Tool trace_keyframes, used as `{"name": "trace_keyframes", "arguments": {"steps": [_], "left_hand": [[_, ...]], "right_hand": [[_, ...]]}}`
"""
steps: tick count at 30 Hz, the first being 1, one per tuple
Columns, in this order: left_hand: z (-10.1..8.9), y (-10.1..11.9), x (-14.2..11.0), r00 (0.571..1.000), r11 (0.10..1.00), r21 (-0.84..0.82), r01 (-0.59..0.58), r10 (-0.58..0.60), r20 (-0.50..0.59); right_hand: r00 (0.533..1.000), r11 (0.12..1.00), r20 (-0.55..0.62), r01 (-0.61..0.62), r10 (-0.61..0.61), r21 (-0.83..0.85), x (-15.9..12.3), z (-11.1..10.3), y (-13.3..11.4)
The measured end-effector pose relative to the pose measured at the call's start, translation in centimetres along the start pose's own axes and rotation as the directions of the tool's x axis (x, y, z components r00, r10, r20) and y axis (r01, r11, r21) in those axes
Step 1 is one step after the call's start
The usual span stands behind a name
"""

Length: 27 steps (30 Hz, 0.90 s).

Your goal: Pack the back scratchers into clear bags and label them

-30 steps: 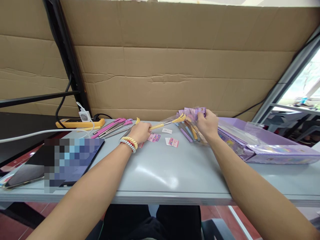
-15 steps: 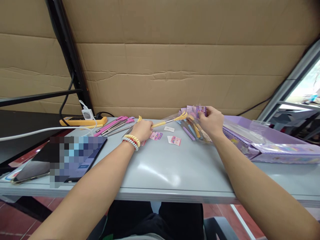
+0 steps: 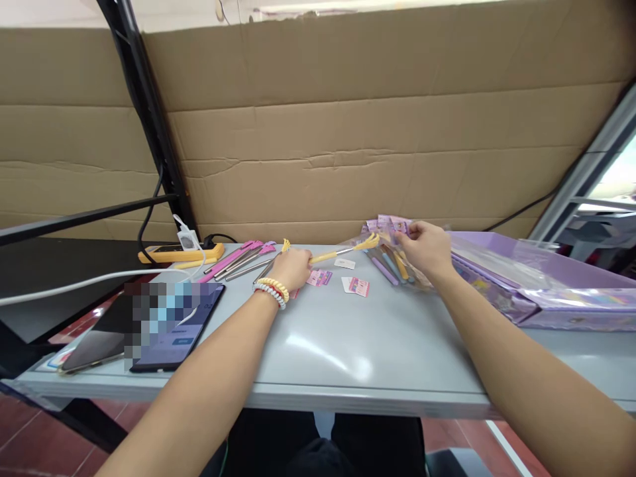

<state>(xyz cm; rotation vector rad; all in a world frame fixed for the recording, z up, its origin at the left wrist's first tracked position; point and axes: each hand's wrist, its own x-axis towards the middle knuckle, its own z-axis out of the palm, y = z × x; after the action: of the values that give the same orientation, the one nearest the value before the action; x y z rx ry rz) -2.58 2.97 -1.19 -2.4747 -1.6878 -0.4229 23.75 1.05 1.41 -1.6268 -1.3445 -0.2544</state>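
Observation:
My left hand (image 3: pixel 292 266) is closed around the yellow handle of a telescopic back scratcher (image 3: pixel 325 256). Its claw end points right, toward clear plastic. My right hand (image 3: pixel 428 250) has its fingers pinched on a clear plastic bag (image 3: pixel 397 240), beside purple printed header cards (image 3: pixel 390 222). Below that hand lie several bagged back scratchers (image 3: pixel 392 264) with purple, blue and yellow handles. Beyond my left hand rest several pink and metal back scratchers (image 3: pixel 243 257). Small printed cards (image 3: pixel 356 286) lie on the table between my hands; a white card (image 3: pixel 344 264) is just behind them.
An open purple box (image 3: pixel 551 308) stands at the right of the grey table (image 3: pixel 328 351). To the left are a tablet (image 3: pixel 173 341), a phone (image 3: pixel 94 344), and a yellow power strip (image 3: pixel 213 252) with a white cable. A cardboard panel (image 3: pixel 348 172) rises behind.
The view has tilted up and shifted slightly. My right fingers have come away from the purple header card and now pinch plastic nearby. My left hand keeps its hold on the back scratcher.

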Motion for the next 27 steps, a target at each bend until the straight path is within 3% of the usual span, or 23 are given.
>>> {"name": "trace_keyframes", "arguments": {"steps": [9,16,22,27], "left_hand": [[-0.3,0.2,-0.3,0.999,1.0,0.003,0.01,-0.01,0.039],[0.0,0.0,0.0,0.999,0.999,-0.017,0.029,-0.028,0.026],[0.1,-0.2,0.1,0.999,0.999,-0.036,0.037,-0.036,0.019],[0.3,-0.4,0.2,0.999,0.998,-0.044,0.054,-0.054,0.004]], "right_hand": [[0.999,1.0,0.045,0.013,-0.014,0.024,0.0,0.7,0.7],[1.0,0.999,-0.012,-0.005,0.005,0.037,0.5,0.2,1.0],[0.976,0.916,0.073,-0.217,0.205,0.338,0.7,-0.3,1.1],[0.967,0.802,0.138,-0.256,0.216,0.54,0.6,-0.6,0.6]]}}
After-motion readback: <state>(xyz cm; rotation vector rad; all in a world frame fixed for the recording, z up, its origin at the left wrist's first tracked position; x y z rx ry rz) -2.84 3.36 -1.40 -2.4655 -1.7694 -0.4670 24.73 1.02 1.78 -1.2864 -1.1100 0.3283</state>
